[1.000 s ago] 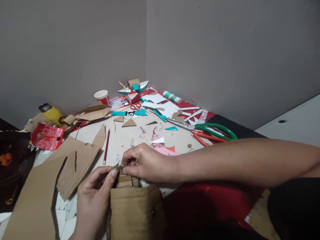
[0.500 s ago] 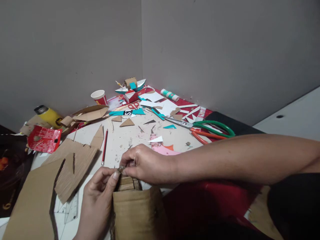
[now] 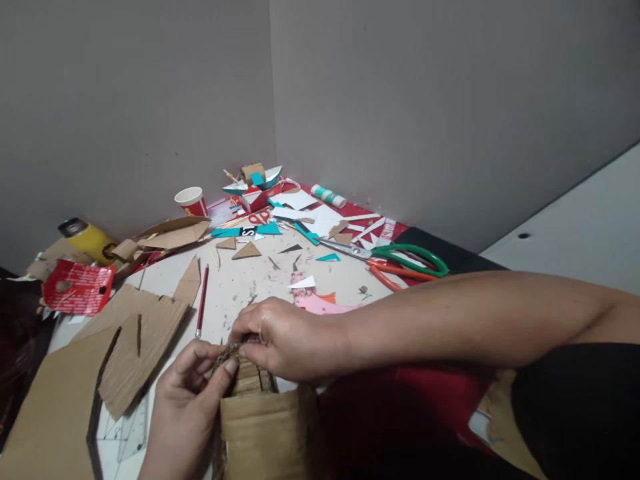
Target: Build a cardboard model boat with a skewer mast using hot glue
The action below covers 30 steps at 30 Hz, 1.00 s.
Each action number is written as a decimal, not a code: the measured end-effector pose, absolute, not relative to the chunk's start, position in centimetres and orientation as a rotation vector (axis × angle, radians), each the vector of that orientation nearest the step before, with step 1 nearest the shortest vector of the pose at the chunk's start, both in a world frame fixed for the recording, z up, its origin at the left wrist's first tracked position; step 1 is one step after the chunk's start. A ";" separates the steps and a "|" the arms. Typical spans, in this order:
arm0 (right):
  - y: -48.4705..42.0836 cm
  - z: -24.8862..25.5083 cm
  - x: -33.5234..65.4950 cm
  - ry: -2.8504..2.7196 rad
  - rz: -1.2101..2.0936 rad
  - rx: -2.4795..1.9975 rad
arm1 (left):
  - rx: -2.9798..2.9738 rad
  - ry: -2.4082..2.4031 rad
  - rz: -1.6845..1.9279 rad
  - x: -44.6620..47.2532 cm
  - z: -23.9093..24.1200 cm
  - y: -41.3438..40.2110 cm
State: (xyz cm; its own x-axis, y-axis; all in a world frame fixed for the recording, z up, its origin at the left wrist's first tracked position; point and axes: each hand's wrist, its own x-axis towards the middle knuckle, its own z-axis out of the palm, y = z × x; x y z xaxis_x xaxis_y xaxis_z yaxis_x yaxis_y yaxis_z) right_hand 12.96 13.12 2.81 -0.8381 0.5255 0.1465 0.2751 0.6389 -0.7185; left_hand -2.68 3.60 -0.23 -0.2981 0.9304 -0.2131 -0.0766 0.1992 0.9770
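Observation:
A brown cardboard piece (image 3: 267, 430) stands upright at the table's near edge. My left hand (image 3: 187, 407) pinches its top left corner between thumb and fingers. My right hand (image 3: 283, 337) reaches in from the right with its fingers closed on the same top edge, pressing a small frayed scrap (image 3: 227, 349) there. The two hands touch at the fingertips. What lies behind the cardboard piece is hidden.
Large cardboard sheets (image 3: 107, 360) lie at the left, a red pencil (image 3: 202, 300) beside them. Green and orange scissors (image 3: 400, 263) lie at the right. Paper scraps, a paper cup (image 3: 191, 200), a glue stick (image 3: 329, 196), a yellow bottle (image 3: 87, 239) and red packaging (image 3: 75, 287) litter the back.
The view has shifted a little to the right. Both hands stay pinched on the cardboard's top edge, with the frayed scrap pulled slightly leftward.

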 end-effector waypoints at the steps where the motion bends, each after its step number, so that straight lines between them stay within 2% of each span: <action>1: 13.0 2.8 12.9 -2.519 1.033 -0.638 | 0.842 1.492 1.291 -2.6 -0.2 3.7; 8: 14.8 4.6 15.5 -2.391 1.207 -0.704 | 0.737 1.457 1.263 -2.5 -0.5 4.0; 13: 15.8 6.2 23.8 -2.501 0.713 -1.065 | 0.698 1.504 1.326 -3.0 -1.0 4.0; 18: 13.5 3.6 26.8 -2.749 0.477 -1.241 | 0.794 1.538 1.392 -2.4 -0.2 3.7; 25: 13.5 0.8 25.4 -2.693 0.414 -1.158 | 1.040 1.631 1.427 -1.2 0.5 2.1; 30: 13.7 1.9 27.8 -2.303 0.538 -1.134 | 1.307 1.670 1.551 -0.9 1.0 1.0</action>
